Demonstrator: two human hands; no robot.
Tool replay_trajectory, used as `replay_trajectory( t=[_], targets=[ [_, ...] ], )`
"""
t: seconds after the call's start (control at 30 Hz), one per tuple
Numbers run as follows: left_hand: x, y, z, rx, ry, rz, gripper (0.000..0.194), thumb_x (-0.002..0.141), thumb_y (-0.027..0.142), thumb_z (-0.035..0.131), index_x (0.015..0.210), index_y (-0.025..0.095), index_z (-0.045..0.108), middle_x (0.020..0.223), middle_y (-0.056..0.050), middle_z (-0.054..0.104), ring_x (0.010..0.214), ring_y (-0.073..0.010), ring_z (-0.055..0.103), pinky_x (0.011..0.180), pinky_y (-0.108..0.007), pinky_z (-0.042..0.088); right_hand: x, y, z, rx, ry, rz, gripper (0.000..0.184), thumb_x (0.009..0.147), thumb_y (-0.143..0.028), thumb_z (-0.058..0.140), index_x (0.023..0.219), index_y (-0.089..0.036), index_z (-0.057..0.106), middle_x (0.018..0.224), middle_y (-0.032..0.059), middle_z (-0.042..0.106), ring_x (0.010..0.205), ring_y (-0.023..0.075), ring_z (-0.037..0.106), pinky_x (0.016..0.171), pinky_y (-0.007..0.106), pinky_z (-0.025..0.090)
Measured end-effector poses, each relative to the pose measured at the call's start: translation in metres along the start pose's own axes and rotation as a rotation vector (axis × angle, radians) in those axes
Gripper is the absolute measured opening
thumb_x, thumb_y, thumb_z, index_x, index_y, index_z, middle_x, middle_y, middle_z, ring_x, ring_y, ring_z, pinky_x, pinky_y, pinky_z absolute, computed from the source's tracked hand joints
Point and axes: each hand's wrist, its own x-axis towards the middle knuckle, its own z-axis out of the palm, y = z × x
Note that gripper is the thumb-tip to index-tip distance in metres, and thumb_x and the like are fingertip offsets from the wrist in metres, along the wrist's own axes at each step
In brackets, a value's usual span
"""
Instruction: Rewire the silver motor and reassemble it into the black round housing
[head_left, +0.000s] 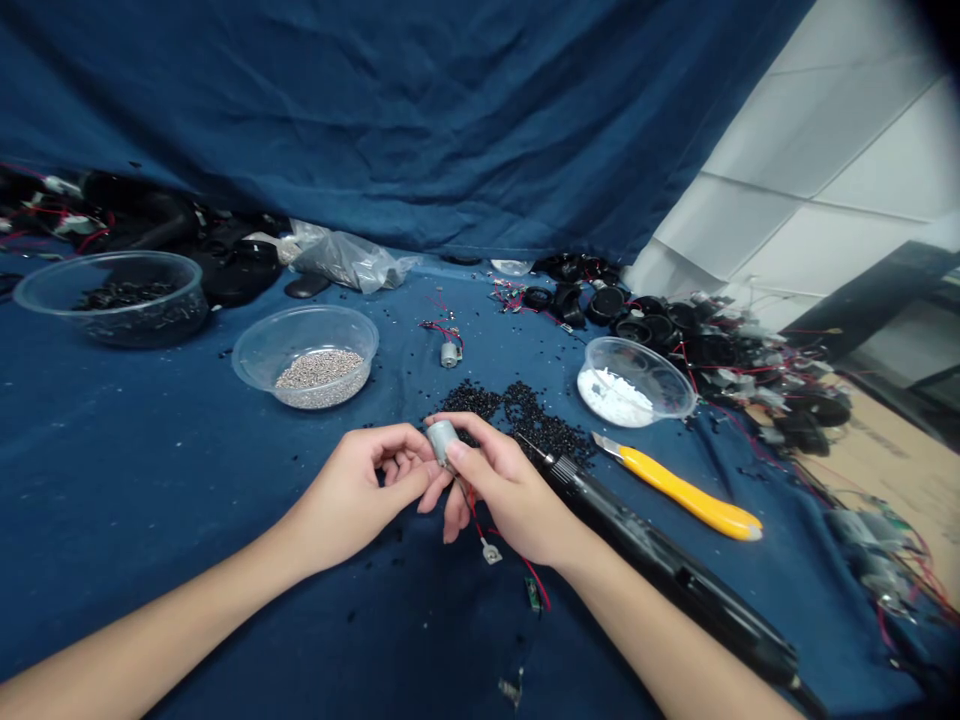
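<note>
Between my two hands is a small silver electric motor [441, 440]. My right hand [510, 485] pinches it with thumb and fingers. My left hand [375, 480] has its thumb and fingertips at the motor's lower left side, fingers curled. Red wires [474, 510] hang down from the motor. A small metal contact plate [490, 552] and a little green circuit board [532, 594] dangle on the wires below my right hand. Just beyond my hands, many small black screws or pellets [540, 415] are heaped on the blue cloth.
A black electric screwdriver [667, 570] and a yellow utility knife [686, 490] lie at right. Clear bowls hold silver bits [319, 372], white pieces [615, 395] and black parts [124, 295]. Another motor [450, 354] lies ahead. Black housings with wires [660, 325] pile up at back right.
</note>
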Motion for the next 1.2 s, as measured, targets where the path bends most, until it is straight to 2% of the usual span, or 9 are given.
replay_trajectory(
  t=[0.27,0.37,0.47,0.57,0.77,0.87,1.0,1.1,1.2],
  targets=[
    [0.003,-0.004,-0.003,0.195,0.048,0.036,0.017,0.087,0.031,0.056,0.081,0.016,0.062,0.063,0.004,0.053,0.059,-0.0109,0.043,0.054,-0.022,0.035,0.004,0.001,-0.002,0.055,0.086,-0.035,0.036,0.094,-0.045,0.056,0.117,-0.018,0.052,0.067,0.0010,0.070,0.050,0.0108,0.063,0.051,0.020,0.046],
    [0.001,-0.001,-0.005,0.253,0.071,0.063,0.015,0.087,0.030,0.056,0.085,0.017,0.063,0.063,0.004,0.052,0.059,-0.0111,0.044,0.055,-0.023,0.036,0.005,0.000,-0.003,0.126,0.070,-0.019,0.037,0.093,-0.047,0.056,0.115,-0.018,0.051,0.066,0.0013,0.071,0.047,0.0107,0.064,0.050,0.019,0.045],
    [-0.001,0.004,-0.005,0.259,0.066,0.115,0.013,0.084,0.024,0.056,0.090,0.017,0.065,0.065,0.004,0.052,0.060,-0.0112,0.045,0.057,-0.023,0.037,0.005,-0.001,-0.003,0.162,0.038,0.000,0.036,0.092,-0.048,0.056,0.113,-0.018,0.051,0.066,0.0012,0.071,0.046,0.0104,0.064,0.048,0.017,0.044],
    [-0.002,0.006,-0.003,0.232,0.040,0.163,0.012,0.084,0.022,0.055,0.086,0.018,0.066,0.067,0.004,0.052,0.061,-0.0109,0.046,0.057,-0.023,0.037,0.004,-0.001,-0.002,0.169,-0.004,0.005,0.035,0.093,-0.047,0.055,0.112,-0.019,0.051,0.065,0.0005,0.070,0.045,0.0106,0.064,0.046,0.017,0.044],
    [0.000,0.001,-0.004,0.189,0.032,0.093,0.016,0.087,0.027,0.055,0.079,0.017,0.065,0.062,0.004,0.050,0.057,-0.0112,0.041,0.053,-0.024,0.034,0.006,0.001,-0.002,0.145,-0.020,-0.009,0.033,0.095,-0.045,0.053,0.114,-0.018,0.052,0.065,0.0004,0.069,0.043,0.0100,0.060,0.044,0.018,0.043],
    [0.001,0.000,-0.010,0.360,-0.026,0.165,0.015,0.086,0.019,0.050,0.082,0.018,0.064,0.070,0.002,0.056,0.064,-0.0132,0.046,0.059,-0.026,0.037,0.006,-0.001,-0.003,0.131,0.078,-0.081,0.033,0.093,-0.042,0.058,0.115,-0.018,0.053,0.069,-0.0002,0.068,0.046,0.0086,0.059,0.047,0.019,0.046],
    [0.001,0.004,-0.016,0.691,-0.166,0.300,0.015,0.080,0.013,0.052,0.088,0.019,0.063,0.086,-0.002,0.061,0.085,-0.0202,0.051,0.076,-0.034,0.039,0.003,-0.010,-0.006,0.171,0.168,-0.162,0.033,0.090,-0.039,0.063,0.113,-0.017,0.055,0.072,-0.0008,0.067,0.050,0.0079,0.058,0.049,0.019,0.046],
    [0.002,0.006,-0.017,0.829,-0.201,0.274,0.009,0.082,0.017,0.054,0.087,0.019,0.062,0.087,-0.003,0.061,0.088,-0.0227,0.050,0.077,-0.036,0.037,-0.001,-0.017,-0.010,0.206,0.146,-0.171,0.035,0.090,-0.039,0.064,0.116,-0.017,0.054,0.071,0.0009,0.069,0.050,0.0079,0.060,0.050,0.018,0.047],
    [0.003,0.007,-0.016,0.874,-0.217,0.267,0.007,0.084,0.020,0.053,0.086,0.019,0.060,0.086,-0.003,0.060,0.087,-0.0231,0.049,0.075,-0.036,0.036,-0.005,-0.023,-0.012,0.193,0.162,-0.215,0.048,0.091,-0.037,0.063,0.132,-0.023,0.042,0.065,-0.0024,0.070,0.045,0.0094,0.060,0.047,0.018,0.048]
  ],
)
